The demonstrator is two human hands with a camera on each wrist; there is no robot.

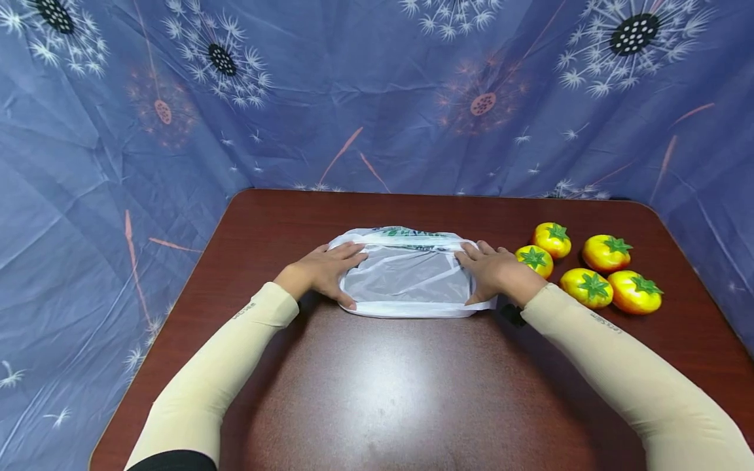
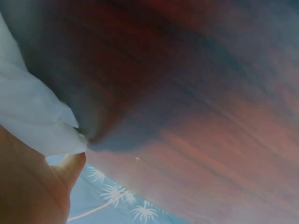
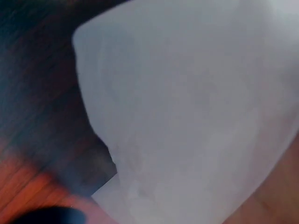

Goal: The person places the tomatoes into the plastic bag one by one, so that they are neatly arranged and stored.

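Note:
In the head view, a thin white plastic bag (image 1: 412,275) with green and blue print along its far side lies spread on the table, its mouth facing up. My left hand (image 1: 326,269) rests on the bag's left end with fingers spread and extended. At the opposite end my right hand (image 1: 495,271) lies over the edge, fingers likewise extended. White plastic (image 2: 32,107) sits against the thumb in the left wrist view. A broad sheet of the bag (image 3: 177,102) fills most of the right wrist view and hides much of that hand.
Several yellow-and-red, tomato-like fruits with green leafy tops, one of them a front fruit (image 1: 586,288), sit just right of my right hand. The brown table (image 1: 377,392) has rounded far corners. Behind it hangs a blue curtain (image 1: 353,98) with dandelion print.

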